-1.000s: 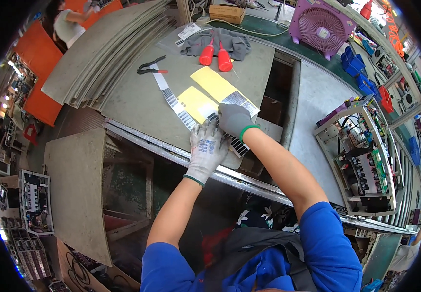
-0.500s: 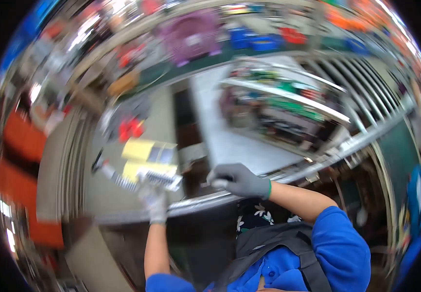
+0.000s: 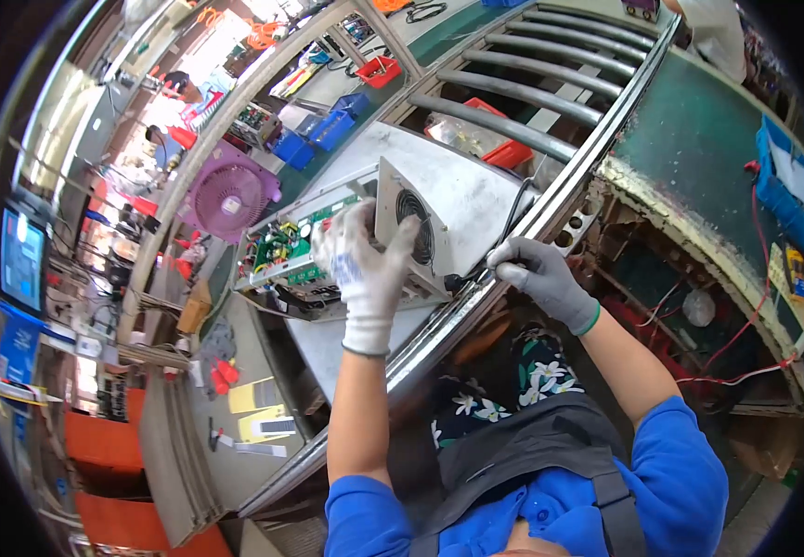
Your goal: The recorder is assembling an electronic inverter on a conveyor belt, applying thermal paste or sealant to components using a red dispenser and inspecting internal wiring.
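My left hand (image 3: 365,265), in a whitish knit glove, is over the fan end of an open metal chassis (image 3: 434,283). Its fingers and thumb are spread to either side of the upright panel with the round black fan grille (image 3: 414,223); whether they touch it I cannot tell. Green circuit boards (image 3: 302,249) with wires fill the chassis. To the right, my right hand (image 3: 543,280), in a grey glove, is at the bench's metal edge with fingers curled to the thumb. What the fingertips hold, if anything, is unclear. A black cable (image 3: 516,209) runs close by.
Metal rollers (image 3: 537,88) lie beyond the bench, with a red tray (image 3: 506,153) beneath them. Blue bins (image 3: 330,133) and a pink fan (image 3: 227,193) stand farther back. Yellow cards (image 3: 253,396) and a white strip (image 3: 260,449) lie at left. Other people are in the background.
The view has turned rightward and sharpened. My left hand has gone from the cards and the white printed strip to the chassis. My right hand is now by the bench edge, right of the chassis.
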Tool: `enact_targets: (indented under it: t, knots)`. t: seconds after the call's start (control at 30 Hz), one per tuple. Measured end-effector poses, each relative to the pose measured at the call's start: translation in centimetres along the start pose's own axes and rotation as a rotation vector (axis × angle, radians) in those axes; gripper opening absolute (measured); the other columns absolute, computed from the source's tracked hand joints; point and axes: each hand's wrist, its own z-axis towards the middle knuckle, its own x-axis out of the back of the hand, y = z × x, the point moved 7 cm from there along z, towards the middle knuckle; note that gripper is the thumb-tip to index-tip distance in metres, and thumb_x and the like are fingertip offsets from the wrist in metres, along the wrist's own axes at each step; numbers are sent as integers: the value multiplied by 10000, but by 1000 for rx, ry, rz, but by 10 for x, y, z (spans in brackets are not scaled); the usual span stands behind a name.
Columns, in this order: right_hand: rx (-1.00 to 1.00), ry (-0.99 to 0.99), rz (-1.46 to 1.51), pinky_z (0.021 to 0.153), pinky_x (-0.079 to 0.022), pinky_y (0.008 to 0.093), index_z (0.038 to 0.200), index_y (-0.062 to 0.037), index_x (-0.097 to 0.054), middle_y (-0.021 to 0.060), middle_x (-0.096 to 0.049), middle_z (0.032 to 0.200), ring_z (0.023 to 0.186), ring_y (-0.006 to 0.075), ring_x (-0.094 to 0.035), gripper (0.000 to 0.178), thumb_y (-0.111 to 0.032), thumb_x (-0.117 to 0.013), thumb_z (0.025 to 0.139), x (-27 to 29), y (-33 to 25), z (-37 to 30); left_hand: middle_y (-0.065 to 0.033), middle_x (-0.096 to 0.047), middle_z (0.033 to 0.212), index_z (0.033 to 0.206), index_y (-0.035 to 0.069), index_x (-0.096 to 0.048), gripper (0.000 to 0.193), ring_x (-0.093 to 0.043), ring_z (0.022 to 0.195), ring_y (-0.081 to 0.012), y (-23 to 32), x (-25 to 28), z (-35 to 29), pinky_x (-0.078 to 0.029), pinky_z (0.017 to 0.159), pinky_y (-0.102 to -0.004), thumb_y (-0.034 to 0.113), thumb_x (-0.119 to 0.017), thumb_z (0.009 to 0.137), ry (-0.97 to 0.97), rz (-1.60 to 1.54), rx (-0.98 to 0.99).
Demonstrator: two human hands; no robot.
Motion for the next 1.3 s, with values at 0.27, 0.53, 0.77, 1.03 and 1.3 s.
enact_targets:
  t: [0.27,0.53,0.77,1.03,1.3]
  knots:
    - [212,-76,157,830,-476,267,996,-33,-614,10,-616,910,876,89,-562,169,-164,-662,900,-36,13,101,-77,-521,738,739,63,-623,208,-509,773,-261,-15,9,-5,-396,736,-395,174,-785,806,-139,-109,-41]
    - [218,-164,108,841,-501,284,1001,-14,-610,56,-666,892,870,107,-613,150,-101,-649,886,-76,35,150,-52,-540,798,787,44,-597,178,-513,794,-207,-36,17,-17,-414,750,-340,118,-748,849,-257,-220,329]
    - [289,-121,72,838,-531,360,1027,-47,-628,106,-709,916,898,236,-683,199,-171,-679,880,-72,37,155,-26,-535,722,750,46,-593,183,-496,795,-175,-35,10,-21,-406,843,-331,91,-720,874,-169,-298,402]
    - [309,-112,-51,865,-537,434,1058,-77,-628,133,-722,979,981,340,-694,238,-226,-694,886,-59,32,159,51,-580,842,921,49,-661,145,-478,788,-21,-36,1,-9,-383,684,-201,155,-614,1008,-199,-370,355]
    - [398,-15,-53,776,-553,394,970,-46,-630,145,-710,883,864,324,-709,192,-180,-706,857,-52,23,157,61,-579,749,824,10,-680,267,-458,691,-14,-41,-5,-4,-372,627,-204,180,-612,1020,-167,-289,455]
